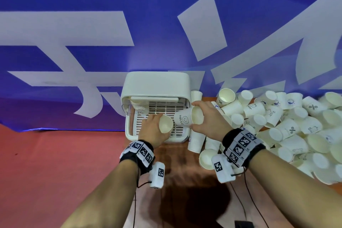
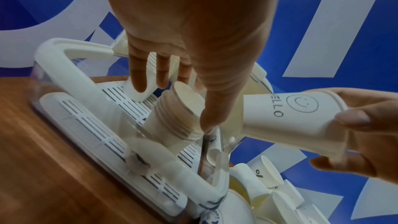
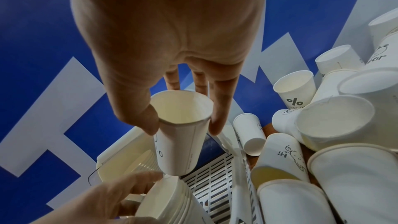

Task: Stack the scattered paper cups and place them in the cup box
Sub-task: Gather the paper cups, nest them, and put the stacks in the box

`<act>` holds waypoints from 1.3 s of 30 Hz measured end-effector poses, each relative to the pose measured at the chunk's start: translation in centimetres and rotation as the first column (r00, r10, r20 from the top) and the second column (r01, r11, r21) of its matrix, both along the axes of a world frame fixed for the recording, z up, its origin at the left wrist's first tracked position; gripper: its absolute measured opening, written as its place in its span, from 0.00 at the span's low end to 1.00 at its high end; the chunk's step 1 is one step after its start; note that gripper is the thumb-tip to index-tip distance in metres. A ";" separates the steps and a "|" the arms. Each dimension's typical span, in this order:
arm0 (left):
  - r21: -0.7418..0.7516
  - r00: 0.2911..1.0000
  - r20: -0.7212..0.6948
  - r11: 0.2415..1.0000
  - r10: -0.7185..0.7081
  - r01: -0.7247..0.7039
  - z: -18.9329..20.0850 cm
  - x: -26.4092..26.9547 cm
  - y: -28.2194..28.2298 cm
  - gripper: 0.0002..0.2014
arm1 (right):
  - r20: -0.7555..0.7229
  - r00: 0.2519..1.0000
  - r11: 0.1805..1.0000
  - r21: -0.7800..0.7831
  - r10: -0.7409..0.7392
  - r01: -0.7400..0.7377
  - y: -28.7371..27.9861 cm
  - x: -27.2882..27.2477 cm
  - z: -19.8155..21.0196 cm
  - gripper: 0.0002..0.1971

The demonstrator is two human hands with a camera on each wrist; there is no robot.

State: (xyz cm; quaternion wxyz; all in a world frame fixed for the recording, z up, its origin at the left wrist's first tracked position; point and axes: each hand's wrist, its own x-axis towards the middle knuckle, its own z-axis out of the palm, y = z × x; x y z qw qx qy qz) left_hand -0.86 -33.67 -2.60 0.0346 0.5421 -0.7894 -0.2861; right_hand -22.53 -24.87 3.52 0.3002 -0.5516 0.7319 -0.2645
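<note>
The white cup box (image 1: 186, 136) stands open on the wooden table, its lid (image 1: 157, 83) raised and a slatted tray (image 2: 86, 118) inside. My left hand (image 1: 155, 129) grips a stack of nested cups (image 1: 166, 123) over the tray, mouth toward me. In the left wrist view the stack (image 2: 170, 125) lies tilted between thumb and fingers of that hand (image 2: 178, 105). My right hand (image 1: 205, 118) pinches a single "HELLO" smiley cup (image 1: 185, 119) by its rim, just right of the stack. The right wrist view shows this cup (image 3: 178, 151) hanging from my right hand (image 3: 182, 125), base toward the stack (image 3: 168, 202).
A big pile of loose white paper cups (image 1: 281, 122) covers the table's right side, reaching the box's right wall. A few cups (image 1: 196, 139) lie right beside the box. More nested cups (image 1: 138, 106) sit at the box's back left. A blue banner hangs behind.
</note>
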 end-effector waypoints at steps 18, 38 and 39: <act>0.031 0.989 -0.082 0.992 0.124 -0.121 -1.9 -0.1 0.9 0.37 | -0.042 0.999 1.000 -0.001 -0.004 0.004 0.1 -0.5 -0.4 0.37; 0.164 0.803 -0.385 0.890 0.455 -0.426 -1.7 7.2 2.1 0.25 | -0.171 0.953 0.968 0.073 0.250 -0.241 -3.2 6.0 -2.3 0.37; 0.175 0.794 -0.387 0.883 0.468 -0.435 -1.8 7.4 2.1 0.25 | -0.185 0.946 0.964 0.081 0.265 -0.254 -3.4 6.3 -2.5 0.37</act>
